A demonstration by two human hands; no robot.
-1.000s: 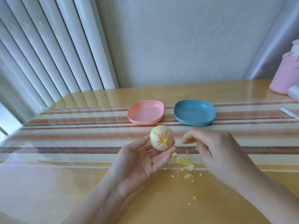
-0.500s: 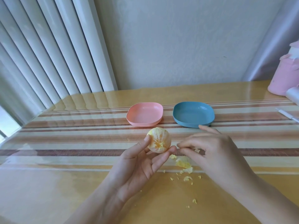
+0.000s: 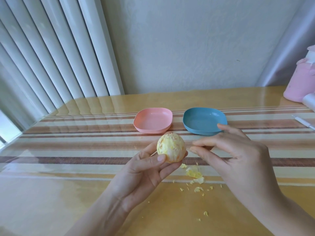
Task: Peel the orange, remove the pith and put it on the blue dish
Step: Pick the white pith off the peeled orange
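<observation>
Pale yellow pith: covers most of the orange (image 3: 171, 149); the rind is off, with patches of orange flesh showing low on the fruit.
Orange position: held above the table (image 3: 68, 201), in front of the pink dish (image 3: 153, 120), clear of both dishes.
Left hand (image 3: 144, 174): fingers curled under the fruit, thumb pressed on its near side; a closed hold on the orange.
Right hand (image 3: 235, 160): just right of the orange, not touching it; thumb and forefinger pinched together, possibly on a small scrap, too small to confirm.
Key relation: the fruit lies directly left of the right fingertips, with its pith-covered face turned toward them.
Nearer hand: the right hand serves the next pick; the left only needs to rotate the fruit.
Blue dish (image 3: 202, 120): behind the right hand, empty, nearer the right side.
Scraps (image 3: 194, 174): peel and pith bits on the table below both hands.
Stage, judged: pith removal is unfinished.
</observation>
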